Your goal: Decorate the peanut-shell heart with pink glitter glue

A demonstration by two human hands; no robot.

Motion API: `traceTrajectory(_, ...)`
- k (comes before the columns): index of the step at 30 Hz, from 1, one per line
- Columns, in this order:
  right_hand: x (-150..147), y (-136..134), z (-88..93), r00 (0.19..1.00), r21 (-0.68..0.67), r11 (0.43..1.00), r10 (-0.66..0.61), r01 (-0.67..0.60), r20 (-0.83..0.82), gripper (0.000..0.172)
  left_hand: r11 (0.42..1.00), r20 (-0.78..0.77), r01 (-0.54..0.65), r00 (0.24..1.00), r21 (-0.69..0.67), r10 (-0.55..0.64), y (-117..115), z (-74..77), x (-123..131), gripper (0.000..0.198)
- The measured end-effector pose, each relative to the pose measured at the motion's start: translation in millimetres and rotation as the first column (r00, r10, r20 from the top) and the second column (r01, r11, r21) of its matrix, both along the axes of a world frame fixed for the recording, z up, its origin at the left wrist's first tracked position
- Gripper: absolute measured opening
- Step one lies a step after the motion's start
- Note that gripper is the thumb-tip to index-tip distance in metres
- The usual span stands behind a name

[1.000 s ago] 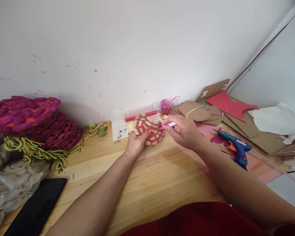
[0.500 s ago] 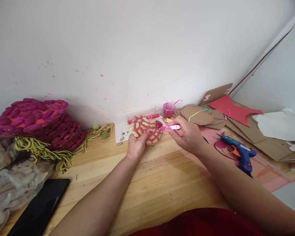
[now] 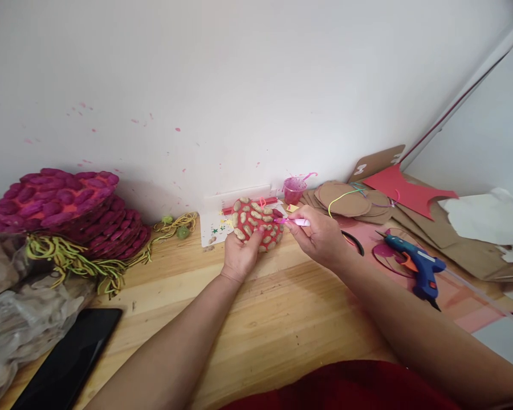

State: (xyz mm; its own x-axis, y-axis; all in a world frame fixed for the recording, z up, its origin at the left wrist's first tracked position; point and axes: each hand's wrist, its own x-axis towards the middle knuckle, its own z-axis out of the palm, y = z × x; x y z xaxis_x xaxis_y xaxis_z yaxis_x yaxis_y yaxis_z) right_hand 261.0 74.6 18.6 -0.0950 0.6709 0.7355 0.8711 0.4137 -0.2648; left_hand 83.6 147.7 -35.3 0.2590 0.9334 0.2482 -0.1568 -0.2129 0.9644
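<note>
My left hand (image 3: 239, 254) grips the lower edge of a round red disc covered with peanut shells (image 3: 256, 222), holding it tilted up above the wooden table (image 3: 273, 319). My right hand (image 3: 320, 236) pinches a small pink-and-white brush (image 3: 294, 221) whose tip touches the disc's right edge. A little pink cup of paint (image 3: 292, 189) stands just behind, against the wall.
A stack of magenta-painted shell discs (image 3: 64, 213) with yellow-green cords sits at the left. A black phone (image 3: 64, 367) lies front left beside crumpled plastic. A blue glue gun (image 3: 414, 263), cardboard circles (image 3: 346, 198), red paper and scissors lie to the right.
The view shifted a little downward and left. Both hands stayed on the disc and brush; the brush tip moved slightly along the disc's right edge.
</note>
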Motion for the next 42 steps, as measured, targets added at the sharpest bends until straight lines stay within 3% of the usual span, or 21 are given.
traceTrajectory(8,-1.3,0.2,-1.6,0.999,-0.009,1.000,-0.012,0.012,0.034,0.012,0.998,-0.073,-0.065,0.995,0.024,0.067,-1.9,4.6,-1.2,0.031)
traceTrajectory(13,-0.1,0.5,-3.2,0.999,-0.030,0.999,0.034,-0.035,-0.028,0.009,0.999,-0.046,-0.033,0.998,0.000,0.033,-1.5,2.6,-0.7,0.034)
traceTrajectory(18,0.7,2.6,-7.1,0.999,-0.022,0.999,0.035,-0.034,0.018,0.005,1.000,-0.048,-0.016,0.999,0.009,0.016,-0.5,-0.1,-0.6,0.034)
traceTrajectory(23,-1.4,1.9,-6.1,0.996,-0.062,0.998,0.023,-0.018,0.081,0.010,0.999,-0.066,-0.027,0.997,0.025,0.028,0.6,-0.1,-1.3,0.032)
traceTrajectory(30,-0.5,0.8,-6.0,0.999,-0.080,0.996,0.041,-0.042,-0.016,0.011,1.000,-0.033,-0.010,0.999,-0.004,0.010,0.1,1.0,-0.7,0.030)
traceTrajectory(35,-0.8,1.4,-6.2,0.999,-0.121,0.992,0.026,-0.021,0.039,0.012,0.999,-0.021,-0.034,0.999,-0.023,0.034,1.4,-0.1,-0.6,0.032)
traceTrajectory(42,-0.5,1.2,-5.6,0.998,-0.070,0.996,0.055,-0.054,0.019,0.011,0.998,-0.017,-0.034,0.999,-0.050,0.033,1.4,3.8,-1.3,0.032)
